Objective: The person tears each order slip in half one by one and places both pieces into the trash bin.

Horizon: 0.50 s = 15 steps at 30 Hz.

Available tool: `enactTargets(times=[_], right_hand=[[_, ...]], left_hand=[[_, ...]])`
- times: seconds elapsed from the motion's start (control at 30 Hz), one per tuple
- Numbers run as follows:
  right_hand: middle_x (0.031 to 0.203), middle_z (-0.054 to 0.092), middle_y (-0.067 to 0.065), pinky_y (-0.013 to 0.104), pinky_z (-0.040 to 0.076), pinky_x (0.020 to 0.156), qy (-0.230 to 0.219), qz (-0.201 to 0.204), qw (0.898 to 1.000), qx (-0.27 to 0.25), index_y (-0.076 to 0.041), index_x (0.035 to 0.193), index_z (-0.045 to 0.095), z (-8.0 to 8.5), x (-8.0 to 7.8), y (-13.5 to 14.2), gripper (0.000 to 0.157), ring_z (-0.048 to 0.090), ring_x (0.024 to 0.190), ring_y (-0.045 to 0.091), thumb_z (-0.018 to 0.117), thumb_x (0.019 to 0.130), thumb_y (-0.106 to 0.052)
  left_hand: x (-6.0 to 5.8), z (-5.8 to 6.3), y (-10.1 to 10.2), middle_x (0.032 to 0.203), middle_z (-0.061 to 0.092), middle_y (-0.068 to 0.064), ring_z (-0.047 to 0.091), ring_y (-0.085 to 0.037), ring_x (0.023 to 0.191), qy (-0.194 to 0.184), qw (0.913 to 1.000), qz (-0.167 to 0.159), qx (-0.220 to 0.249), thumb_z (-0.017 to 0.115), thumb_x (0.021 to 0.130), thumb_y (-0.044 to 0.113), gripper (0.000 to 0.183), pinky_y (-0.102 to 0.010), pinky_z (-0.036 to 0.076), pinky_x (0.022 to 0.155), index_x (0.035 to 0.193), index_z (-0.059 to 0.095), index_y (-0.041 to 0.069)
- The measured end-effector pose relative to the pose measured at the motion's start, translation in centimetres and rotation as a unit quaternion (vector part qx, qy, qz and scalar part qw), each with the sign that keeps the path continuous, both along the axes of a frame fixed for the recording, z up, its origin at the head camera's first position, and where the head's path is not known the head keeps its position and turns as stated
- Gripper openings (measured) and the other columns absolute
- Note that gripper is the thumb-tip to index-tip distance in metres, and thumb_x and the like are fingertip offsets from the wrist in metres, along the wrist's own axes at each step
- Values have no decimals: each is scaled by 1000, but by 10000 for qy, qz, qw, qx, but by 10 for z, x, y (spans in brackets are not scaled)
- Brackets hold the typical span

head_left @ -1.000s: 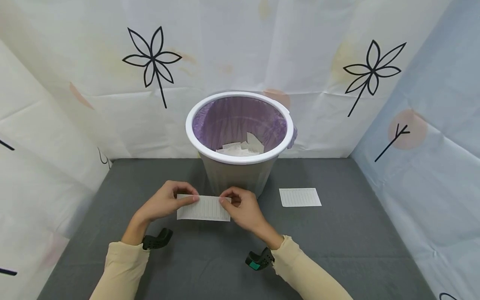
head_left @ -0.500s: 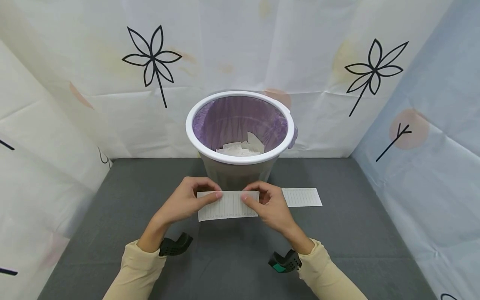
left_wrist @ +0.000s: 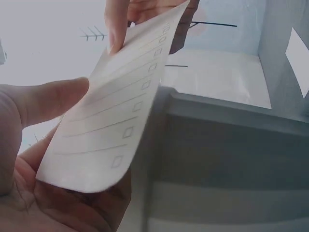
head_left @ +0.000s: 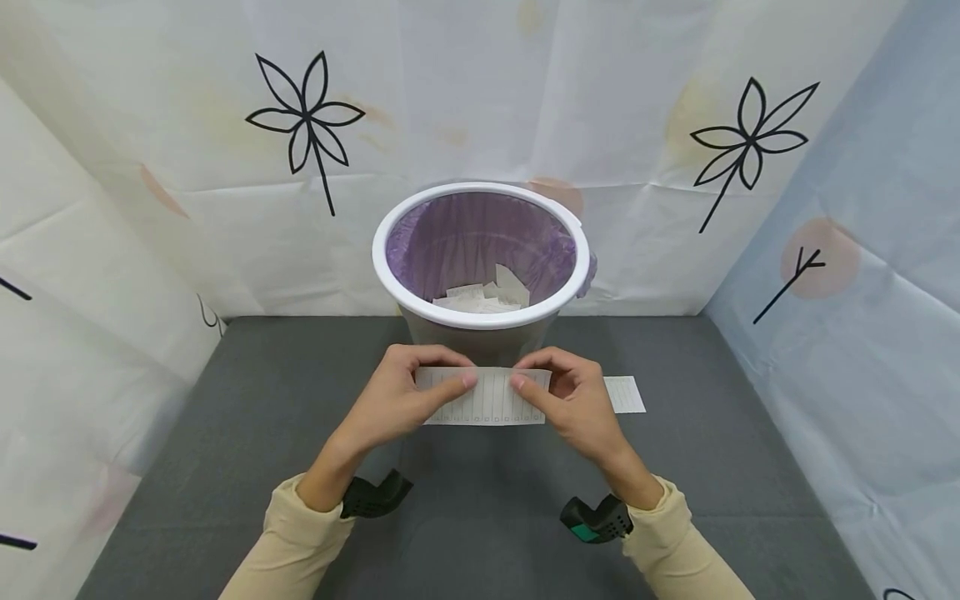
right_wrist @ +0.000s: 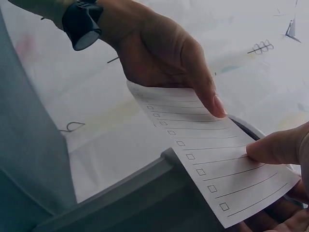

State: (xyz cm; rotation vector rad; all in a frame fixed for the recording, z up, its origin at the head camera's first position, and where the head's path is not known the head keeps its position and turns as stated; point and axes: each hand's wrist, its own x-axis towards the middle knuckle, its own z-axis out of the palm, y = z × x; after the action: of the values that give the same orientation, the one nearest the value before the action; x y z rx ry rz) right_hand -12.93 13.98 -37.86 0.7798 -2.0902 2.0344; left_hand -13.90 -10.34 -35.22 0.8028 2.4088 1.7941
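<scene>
A sheet of lined checklist paper [head_left: 491, 400], with small boxes along one long edge, is held up in front of the bin. My left hand [head_left: 401, 396] pinches its upper edge left of the middle, thumb on the near face. Close by on the right, my right hand [head_left: 573, 400] pinches the same edge. In the right wrist view the paper [right_wrist: 207, 159] looks whole and slightly bowed. Behind it stands a bin [head_left: 480, 321] with a white rim and a purple liner, several pale paper pieces [head_left: 487, 298] lying inside.
A second lined paper [head_left: 625, 395] lies on the dark grey tabletop [head_left: 480, 533], partly hidden behind my right hand. White patterned cloth [head_left: 480, 100] hangs at the back and sides. Each wrist wears a black camera band [head_left: 375, 496].
Both hands have moved right and slightly up with the paper between them, and their fingertips have come closer together. The paper on the table is now partly covered by the right hand.
</scene>
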Motion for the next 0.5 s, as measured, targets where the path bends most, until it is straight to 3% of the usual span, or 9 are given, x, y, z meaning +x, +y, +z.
enactTargets(times=[0.17,0.27,0.4,0.5], right_hand=[[96,67,8,22,43,56,129,16,9999,42,7,100,69,7,-2,2,9,51,64,11,69,91,8],[94,69,10,22,45,58,341,-59,9992,198,3,99,72,12,-5,2,12,54,66,11,71,89,9],[92,72,13,27,55,72,598,-137,9972,417,-1,98,75,21,-9,0,13,66,83,18,73,88,7],[91,73,14,30,56,80,777,-142,9952,581,-2,97,76,27,-12,-2,12,69,85,19,74,88,6]], left_hand=[[2,6,8,91,75,4,68,-14,82,375,9991,171,56,76,93,15,7,-31,54,76,97,79,11],[1,8,12,91,75,6,69,-12,86,545,9983,217,76,76,93,14,6,-31,53,80,96,80,11],[0,9,15,92,75,6,69,-11,88,637,9977,223,75,75,94,15,7,-32,53,82,97,80,11],[-1,10,17,93,75,4,69,-11,88,646,9976,230,76,74,94,15,8,-33,54,81,97,80,10]])
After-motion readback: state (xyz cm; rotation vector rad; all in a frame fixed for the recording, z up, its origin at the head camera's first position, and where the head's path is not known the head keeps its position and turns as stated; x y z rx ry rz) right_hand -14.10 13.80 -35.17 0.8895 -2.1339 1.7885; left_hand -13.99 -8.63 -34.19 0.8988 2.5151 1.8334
